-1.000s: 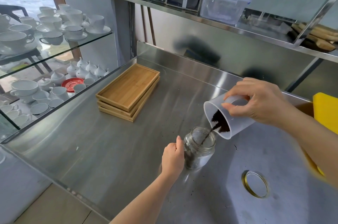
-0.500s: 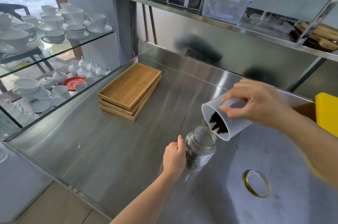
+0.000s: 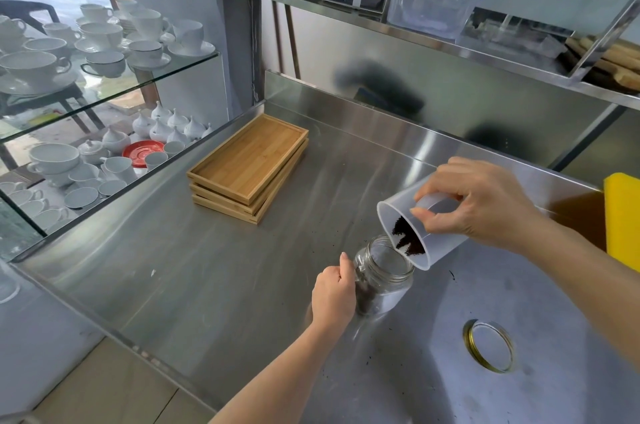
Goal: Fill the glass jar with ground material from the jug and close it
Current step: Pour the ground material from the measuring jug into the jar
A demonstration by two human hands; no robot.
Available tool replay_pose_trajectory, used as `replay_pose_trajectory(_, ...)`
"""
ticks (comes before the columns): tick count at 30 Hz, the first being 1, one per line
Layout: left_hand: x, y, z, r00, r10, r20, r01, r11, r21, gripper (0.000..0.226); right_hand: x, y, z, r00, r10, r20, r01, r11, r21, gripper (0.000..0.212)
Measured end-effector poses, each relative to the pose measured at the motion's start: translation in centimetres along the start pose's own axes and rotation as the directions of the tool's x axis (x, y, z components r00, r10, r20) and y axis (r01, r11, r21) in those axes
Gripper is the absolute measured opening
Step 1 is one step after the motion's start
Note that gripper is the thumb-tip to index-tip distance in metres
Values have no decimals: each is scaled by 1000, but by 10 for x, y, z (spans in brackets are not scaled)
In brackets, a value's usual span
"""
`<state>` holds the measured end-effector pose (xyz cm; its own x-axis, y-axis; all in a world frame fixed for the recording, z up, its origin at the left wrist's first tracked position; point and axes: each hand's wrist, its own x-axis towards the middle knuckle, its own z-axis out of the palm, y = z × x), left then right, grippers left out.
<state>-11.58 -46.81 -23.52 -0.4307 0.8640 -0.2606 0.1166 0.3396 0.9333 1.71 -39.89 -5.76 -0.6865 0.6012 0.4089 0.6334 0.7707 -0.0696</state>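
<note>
The right hand (image 3: 481, 205) still grips the tilted jug (image 3: 415, 229) above the glass jar (image 3: 382, 276); the pouring stream has stopped. The left hand (image 3: 332, 295) keeps clasping the jar.

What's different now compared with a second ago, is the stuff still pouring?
The dark stream from the jug into the glass jar has stopped; the grounds now sit at the jug's lip. The right hand keeps the jug tilted, the left hand steadies the jar, and the lid lies untouched.

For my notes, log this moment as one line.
step: pouring | left hand: steadies glass jar | right hand: tilts jug | lid: off
</note>
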Motion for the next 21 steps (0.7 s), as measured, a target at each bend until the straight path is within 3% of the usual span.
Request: replay_pose_trajectory(21,2,-1,0,1000,-1,11,1,1000,4,54,-3,1,10,979,-181,-93,178,983,-41,29)
